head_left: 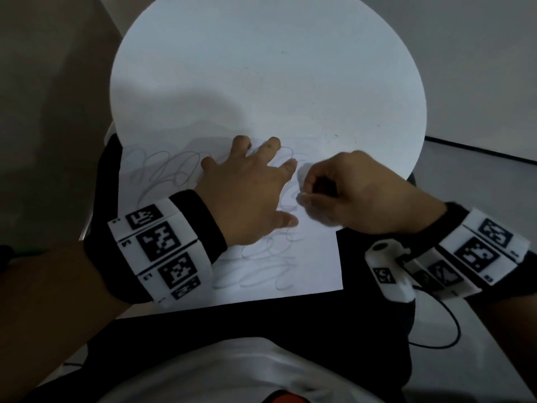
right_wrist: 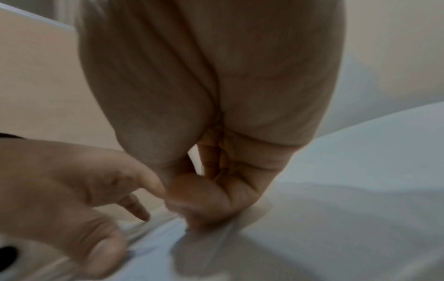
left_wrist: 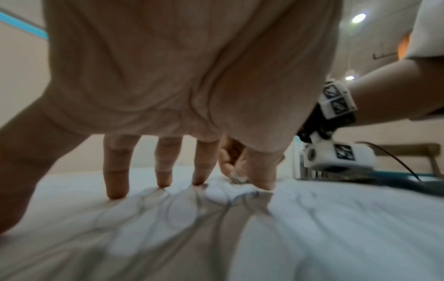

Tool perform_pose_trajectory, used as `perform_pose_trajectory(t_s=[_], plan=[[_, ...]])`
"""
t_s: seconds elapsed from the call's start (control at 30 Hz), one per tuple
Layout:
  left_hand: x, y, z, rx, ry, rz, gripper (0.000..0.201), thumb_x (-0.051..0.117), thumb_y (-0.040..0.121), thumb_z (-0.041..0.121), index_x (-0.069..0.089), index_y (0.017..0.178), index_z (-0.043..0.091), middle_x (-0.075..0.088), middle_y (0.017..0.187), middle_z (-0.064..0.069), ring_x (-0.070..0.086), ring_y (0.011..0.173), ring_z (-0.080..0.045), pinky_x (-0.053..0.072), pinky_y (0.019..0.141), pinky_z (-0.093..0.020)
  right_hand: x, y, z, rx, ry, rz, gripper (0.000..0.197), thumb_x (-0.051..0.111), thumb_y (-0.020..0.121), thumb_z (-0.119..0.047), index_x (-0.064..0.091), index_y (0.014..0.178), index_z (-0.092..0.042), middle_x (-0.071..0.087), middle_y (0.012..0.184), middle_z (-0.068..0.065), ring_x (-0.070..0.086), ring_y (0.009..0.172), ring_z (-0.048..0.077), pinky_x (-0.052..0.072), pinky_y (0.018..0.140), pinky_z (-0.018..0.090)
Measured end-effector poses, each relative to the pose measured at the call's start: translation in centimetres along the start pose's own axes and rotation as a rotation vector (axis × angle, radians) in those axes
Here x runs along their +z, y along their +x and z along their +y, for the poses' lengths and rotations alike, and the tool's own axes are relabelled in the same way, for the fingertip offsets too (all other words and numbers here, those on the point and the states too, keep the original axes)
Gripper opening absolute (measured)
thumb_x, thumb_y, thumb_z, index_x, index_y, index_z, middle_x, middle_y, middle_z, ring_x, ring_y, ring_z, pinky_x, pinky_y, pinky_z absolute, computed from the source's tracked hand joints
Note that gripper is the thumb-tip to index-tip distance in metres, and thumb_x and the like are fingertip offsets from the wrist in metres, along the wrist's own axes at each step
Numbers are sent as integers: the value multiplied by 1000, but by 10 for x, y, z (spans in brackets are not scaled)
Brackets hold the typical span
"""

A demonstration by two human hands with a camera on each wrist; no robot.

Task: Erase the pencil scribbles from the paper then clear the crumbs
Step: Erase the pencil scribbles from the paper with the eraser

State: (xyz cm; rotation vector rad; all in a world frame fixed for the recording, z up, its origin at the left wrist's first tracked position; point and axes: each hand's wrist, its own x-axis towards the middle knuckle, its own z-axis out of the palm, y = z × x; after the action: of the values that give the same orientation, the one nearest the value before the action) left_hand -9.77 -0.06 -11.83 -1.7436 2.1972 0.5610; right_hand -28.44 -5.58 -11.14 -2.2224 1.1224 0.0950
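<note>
- Two hands work over one paper, whose near edge overhangs the lap, so it needs pinning.
- Pencil scribbles loop across the sheet's near part, not yet rubbed out.
- Left hand lies spread, its straight fingertips pressing the sheet, likely to stop it sliding or creasing under rubbing.
- Right hand is curled, pinching something small and pale against the paper just beside the left thumb, presumably an eraser, though blur hides it.
- Farther off, dark specks, probably crumbs, dot the round white tabletop beyond the sheet.
</note>
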Motion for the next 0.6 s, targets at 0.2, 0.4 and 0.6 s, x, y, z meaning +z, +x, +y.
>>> perform_pose_trajectory(t_s=[0.2, 0.4, 0.6], plan=[[1, 3, 4, -11, 6, 86, 82, 58, 82, 74, 30, 151, 38, 24, 157, 6, 29, 135, -33, 46, 89, -57, -6, 3, 3, 21, -73, 124, 20, 67, 89, -29, 66, 72, -18, 63, 61, -8, 57, 57, 7, 39, 54, 12], [3, 5, 0, -16, 11, 45, 99, 58, 76, 80, 14, 156, 42, 8, 163, 1, 21, 139, -35, 45, 89, -58, -12, 7, 8, 39, -76, 169, 20, 67, 90, -29, 67, 74, -18, 60, 61, -11, 55, 57, 7, 38, 55, 11], [4, 5, -3, -58, 38, -12, 113, 56, 67, 90, -3, 155, 50, -11, 163, -11, 5, 147, -42, 34, 103, -65, 3, 0, -4, -32, -4, -2, 19, 68, 90, -29, 66, 73, -19, 66, 61, -5, 60, 57, 8, 46, 57, 24]])
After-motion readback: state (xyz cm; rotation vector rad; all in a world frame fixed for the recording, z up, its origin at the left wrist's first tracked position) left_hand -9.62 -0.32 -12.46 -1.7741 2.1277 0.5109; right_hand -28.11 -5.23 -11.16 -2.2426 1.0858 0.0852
